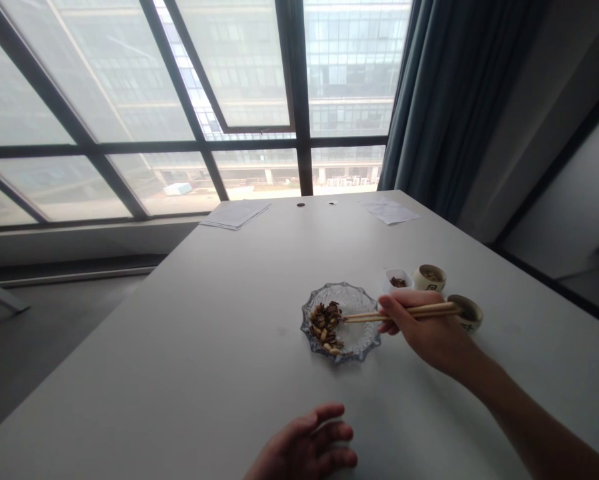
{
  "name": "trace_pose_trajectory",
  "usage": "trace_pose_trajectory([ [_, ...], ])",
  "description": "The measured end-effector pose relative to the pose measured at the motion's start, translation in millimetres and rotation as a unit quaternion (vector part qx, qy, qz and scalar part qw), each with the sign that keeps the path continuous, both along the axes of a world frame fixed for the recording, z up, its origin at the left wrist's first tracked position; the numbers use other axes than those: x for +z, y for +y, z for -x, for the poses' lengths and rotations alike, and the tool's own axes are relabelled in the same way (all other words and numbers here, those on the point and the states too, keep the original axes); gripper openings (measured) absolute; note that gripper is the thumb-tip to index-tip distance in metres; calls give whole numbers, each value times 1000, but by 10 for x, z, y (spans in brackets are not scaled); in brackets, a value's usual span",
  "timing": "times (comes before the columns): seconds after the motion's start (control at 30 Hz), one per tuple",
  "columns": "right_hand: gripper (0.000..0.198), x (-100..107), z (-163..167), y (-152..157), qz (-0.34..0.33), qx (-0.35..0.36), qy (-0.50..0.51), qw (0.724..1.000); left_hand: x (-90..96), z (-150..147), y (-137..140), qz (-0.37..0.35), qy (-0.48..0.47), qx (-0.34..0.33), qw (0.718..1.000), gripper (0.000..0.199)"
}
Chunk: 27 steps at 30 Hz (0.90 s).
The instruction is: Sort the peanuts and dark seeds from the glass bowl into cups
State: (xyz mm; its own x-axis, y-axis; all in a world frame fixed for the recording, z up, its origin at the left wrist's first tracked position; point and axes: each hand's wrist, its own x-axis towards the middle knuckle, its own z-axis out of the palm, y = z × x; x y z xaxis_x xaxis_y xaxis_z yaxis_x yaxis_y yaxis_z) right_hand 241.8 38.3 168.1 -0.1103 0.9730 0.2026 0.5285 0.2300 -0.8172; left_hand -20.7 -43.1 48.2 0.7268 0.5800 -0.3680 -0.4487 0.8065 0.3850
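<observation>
My right hand (427,330) is closed around a pair of wooden chopsticks (364,317), their tips over the glass dish. This clear dish (362,343) has a scalloped rim. A mix of pale nuts and dark brown dried pieces (325,327) lies in its left half. Low in the view, my left hand (307,443) is near the dish with fingers apart and nothing in it. Just beyond my right hand stand a small white container (397,275) with dark pieces, a cream cup (432,276) with some contents, and another cup (472,312) partly hidden by the hand.
The white table (219,320) stretches toward a large window. Paper sheets (237,215) lie at its far left and another paper (390,211) at the far right. A dark blue curtain (444,100) hangs beyond the right edge.
</observation>
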Motion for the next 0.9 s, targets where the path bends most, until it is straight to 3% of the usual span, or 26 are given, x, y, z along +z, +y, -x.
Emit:
trace_pose_trajectory([
  [0.2, 41, 289, -439, 34, -104, -173, -40, 979, 12, -6, 0, 4, 4, 6, 1000, 30],
  [0.3, 38, 305, -566, 89, -144, -195, -95, 965, 5, -5, -4, 2, 5, 6, 1000, 30],
  [0.43, 36, 241, -530, 127, -136, -156, -98, 973, -5, 5, 0, -3, -6, 3, 1000, 30],
  [0.53, 39, 204, -406, 89, -65, -114, -31, 991, -6, 12, 1, 0, -9, 0, 1000, 30],
  [0.63, 39, 177, -252, 17, 7, -28, 10, 1000, -5, 12, -3, 5, -4, 3, 1000, 31],
  [0.77, 36, 123, -60, -56, 68, 94, 38, 993, -8, 7, -5, 7, -4, 6, 1000, 32],
  [0.9, 40, 46, 42, -67, 109, 112, 55, 986, -2, 1, -5, 6, -5, 3, 1000, 32],
])
